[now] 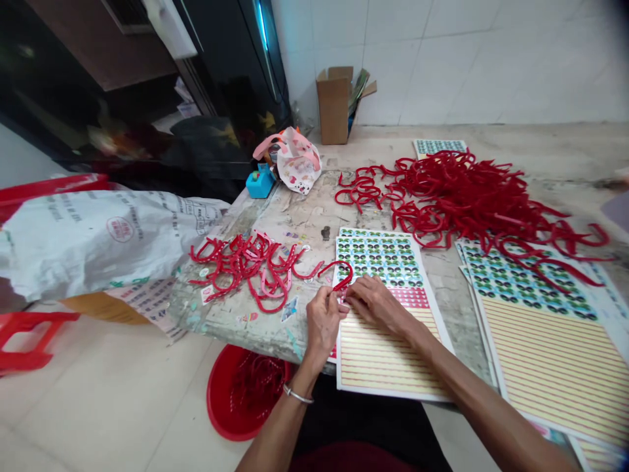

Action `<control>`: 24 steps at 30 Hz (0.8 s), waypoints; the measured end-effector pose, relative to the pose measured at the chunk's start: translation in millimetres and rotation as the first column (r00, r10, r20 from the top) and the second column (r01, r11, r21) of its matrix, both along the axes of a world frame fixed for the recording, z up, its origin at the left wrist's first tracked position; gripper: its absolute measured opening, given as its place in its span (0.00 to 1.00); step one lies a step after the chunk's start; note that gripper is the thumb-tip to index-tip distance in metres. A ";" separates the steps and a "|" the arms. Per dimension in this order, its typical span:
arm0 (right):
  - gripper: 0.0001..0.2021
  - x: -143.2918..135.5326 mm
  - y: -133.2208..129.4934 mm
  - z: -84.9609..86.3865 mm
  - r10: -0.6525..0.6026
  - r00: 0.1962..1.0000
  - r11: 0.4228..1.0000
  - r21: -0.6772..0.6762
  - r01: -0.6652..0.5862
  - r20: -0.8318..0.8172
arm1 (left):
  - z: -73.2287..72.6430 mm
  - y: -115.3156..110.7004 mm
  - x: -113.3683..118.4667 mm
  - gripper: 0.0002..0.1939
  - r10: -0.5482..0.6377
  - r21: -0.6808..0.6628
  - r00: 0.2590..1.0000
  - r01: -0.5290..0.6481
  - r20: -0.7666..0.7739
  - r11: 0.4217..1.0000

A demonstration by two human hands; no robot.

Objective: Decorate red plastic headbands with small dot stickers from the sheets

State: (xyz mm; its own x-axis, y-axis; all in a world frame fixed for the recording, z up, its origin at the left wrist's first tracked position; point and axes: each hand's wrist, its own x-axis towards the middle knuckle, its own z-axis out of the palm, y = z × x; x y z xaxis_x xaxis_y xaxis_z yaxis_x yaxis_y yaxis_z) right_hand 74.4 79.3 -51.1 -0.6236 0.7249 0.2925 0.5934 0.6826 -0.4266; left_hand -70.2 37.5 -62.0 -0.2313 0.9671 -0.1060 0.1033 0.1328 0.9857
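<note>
A curved red strip [344, 267] rises from between my two hands, over the left edge of a printed sticker sheet [388, 354]. My left hand [324, 318] pinches the strip's lower end. Close beside it, my right hand [374, 299] has its fingers closed at the same end, over the sheet's pink row; what its fingertips grip is too small to make out. To the left lies a loose group of red curved strips [236, 262], some with pink on them. A large pile of red strips [457, 196] lies at the back right.
More sticker sheets [555, 354] lie on the right. At the back are a cardboard box [334, 108], a blue container [260, 182] and a patterned bag [297, 164]. A red basket [216, 400] stands below the table edge; a white sack [93, 236] is at the left.
</note>
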 end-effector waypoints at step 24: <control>0.04 3.9 4.2 -7.8 -0.021 0.995 1.000 0.010 0.022 -0.096 | -2.4 -2.1 0.1 0.11 0.005 0.035 0.995 -0.002 -0.099 0.999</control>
State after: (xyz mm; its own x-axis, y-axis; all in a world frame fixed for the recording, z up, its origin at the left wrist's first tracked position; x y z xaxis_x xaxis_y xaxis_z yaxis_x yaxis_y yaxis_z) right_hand 78.3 83.5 -58.9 -0.5763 0.7346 0.3582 0.5650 0.6748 -0.4748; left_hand -70.1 35.4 -64.4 -0.2424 0.9689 -0.0488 0.2000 0.0991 0.9748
